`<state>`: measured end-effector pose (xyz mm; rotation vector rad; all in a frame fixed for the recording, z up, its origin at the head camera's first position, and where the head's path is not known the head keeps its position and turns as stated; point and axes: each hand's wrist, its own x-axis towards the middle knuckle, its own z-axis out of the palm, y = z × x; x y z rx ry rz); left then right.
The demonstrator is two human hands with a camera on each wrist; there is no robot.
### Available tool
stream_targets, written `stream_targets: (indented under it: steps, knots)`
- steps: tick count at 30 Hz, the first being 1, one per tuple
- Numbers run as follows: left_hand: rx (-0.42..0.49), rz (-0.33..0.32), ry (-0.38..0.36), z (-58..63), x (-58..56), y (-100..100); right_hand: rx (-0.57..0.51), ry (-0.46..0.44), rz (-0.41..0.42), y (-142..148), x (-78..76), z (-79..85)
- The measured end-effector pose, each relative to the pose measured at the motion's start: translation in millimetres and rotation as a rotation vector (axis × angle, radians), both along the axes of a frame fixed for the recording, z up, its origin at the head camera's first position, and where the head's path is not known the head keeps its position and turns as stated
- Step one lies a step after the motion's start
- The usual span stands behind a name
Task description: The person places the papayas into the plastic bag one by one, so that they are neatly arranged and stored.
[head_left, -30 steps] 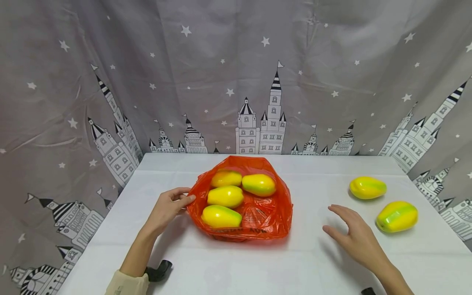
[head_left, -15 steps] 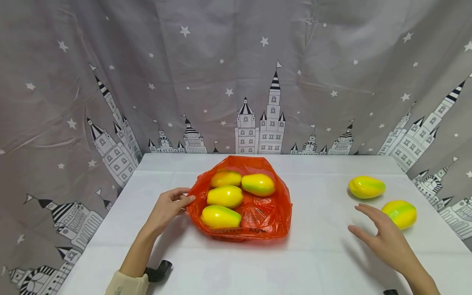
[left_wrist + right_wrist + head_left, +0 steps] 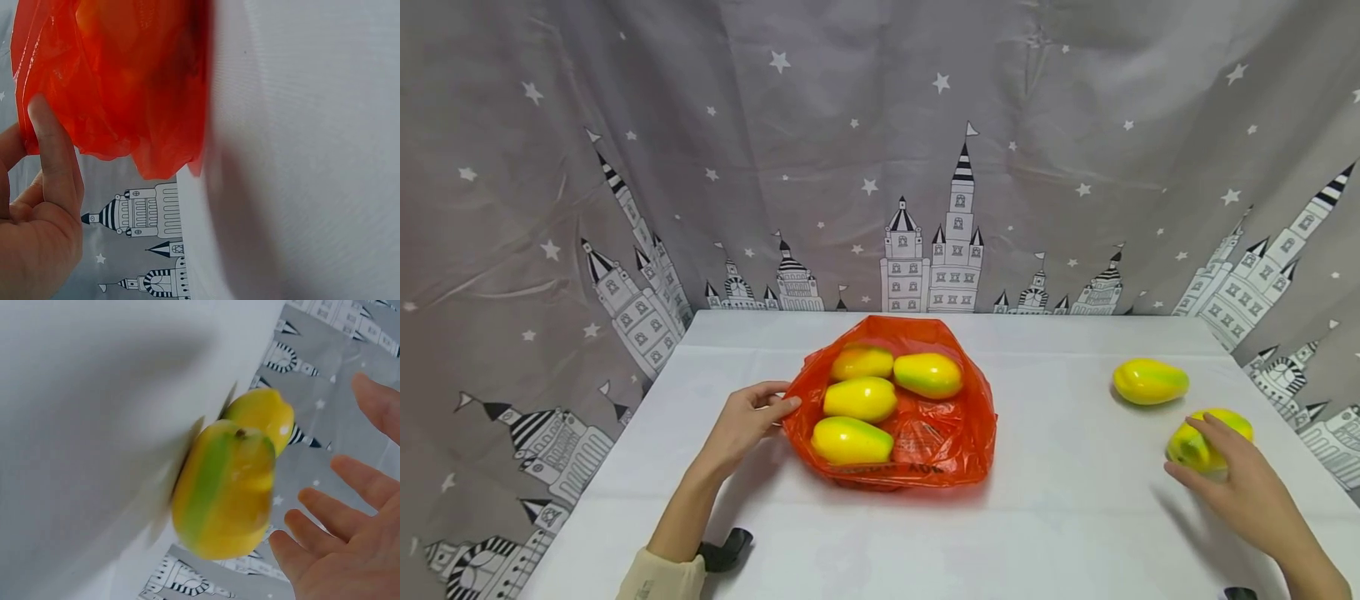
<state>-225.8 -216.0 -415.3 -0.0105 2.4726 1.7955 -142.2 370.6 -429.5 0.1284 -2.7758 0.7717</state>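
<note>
My left hand [image 3: 747, 425] pinches the left rim of a red plastic bag [image 3: 936, 433], thumb inside and fingers outside; the left wrist view shows the bag [image 3: 144, 119] between them. Several yellow-green papayas [image 3: 859, 400] lie inside the bag, its mouth spread wide. At the right, my right hand [image 3: 1243, 492] hovers over the nearer papaya [image 3: 1225, 417] with fingers spread and covers part of it in the head view. In the right wrist view the hand [image 3: 350, 544] looks apart from this papaya [image 3: 222, 494]. A second papaya [image 3: 1150, 382] lies just behind it.
A white cloth [image 3: 1037, 533] covers the table. Behind it hangs a grey curtain [image 3: 820, 108] printed with castles and stars. A black piece [image 3: 726, 550] sits by the left wrist, and another [image 3: 1240, 593] by the right forearm.
My right hand has moved right, from beside the bag to over the nearer papaya. The left hand keeps its pinch on the bag, and the bag and papayas have stayed in place.
</note>
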Motion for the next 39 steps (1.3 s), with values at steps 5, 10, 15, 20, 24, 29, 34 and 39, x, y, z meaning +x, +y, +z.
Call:
stream_targets:
  steps: [5, 10, 15, 20, 24, 29, 34, 39]
  knots:
    - [0.003, -0.002, 0.001, -0.5, -0.6, 0, 0.016, -0.024, -0.035, 9, -2.6, -2.6]
    - [-0.001, -0.003, 0.002, -1.3, -1.3, 0, 0.046, -0.062, -0.047, 16, -3.6, -8.0]
    - [-0.008, -0.003, 0.003, -1.5, -1.8, 1, 0.11, -0.13, -0.042, 22, -4.0, -12.9]
    - [-0.02, 0.002, 0.003, -0.5, -0.7, 2, 0.21, -0.204, -0.102, 22, -5.2, -9.9]
    - [-0.037, 0.0, -0.001, -0.1, 1.0, 2, 0.237, -0.248, -0.153, 22, -8.0, -5.1]
    - [-0.036, -0.004, -0.009, -1.0, 1.1, 2, 0.246, -0.251, -0.188, 25, -10.2, -3.4]
    - [-0.027, -0.004, 0.001, -0.7, 0.6, 2, 0.258, -0.198, -0.193, 29, -10.9, -2.0]
    - [-0.028, -0.005, 0.006, -0.9, 0.6, 2, 0.264, -0.098, -0.166, 32, -11.4, 0.5]
